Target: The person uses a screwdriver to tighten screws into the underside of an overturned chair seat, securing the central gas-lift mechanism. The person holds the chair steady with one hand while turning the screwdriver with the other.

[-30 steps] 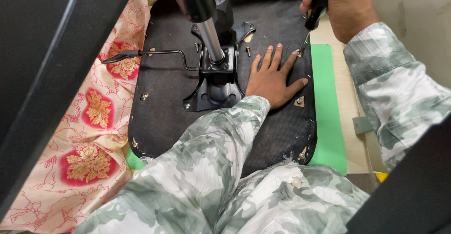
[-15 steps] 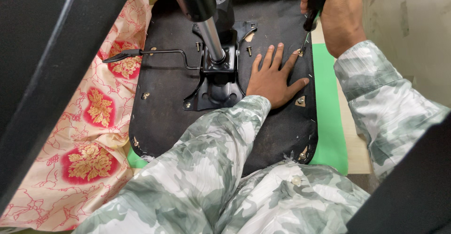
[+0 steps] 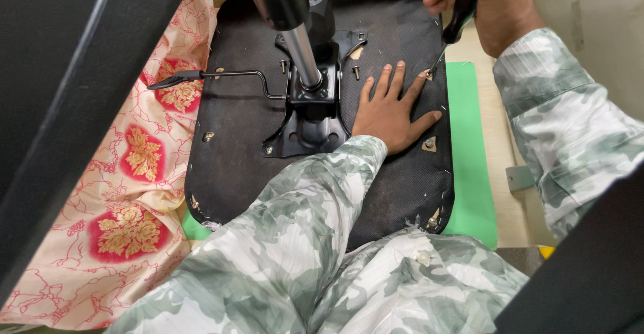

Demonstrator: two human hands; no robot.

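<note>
From the head camera, the black fabric-covered underside of the chair seat [image 3: 268, 139] lay flat. The left hand [image 3: 389, 109] pressed open-palmed near its right edge, holding nothing. The right hand [image 3: 493, 2] (nearer that edge) gripped a black-handled screwdriver [image 3: 459, 15], slanting down-left, tip at the fabric beside the left fingertips.

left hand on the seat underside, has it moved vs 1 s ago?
No. The left hand lies flat on the black seat underside, the same gap right of the metal bracket, fingertips by the same screw hole. The apparent shift is picture scaling.
</note>
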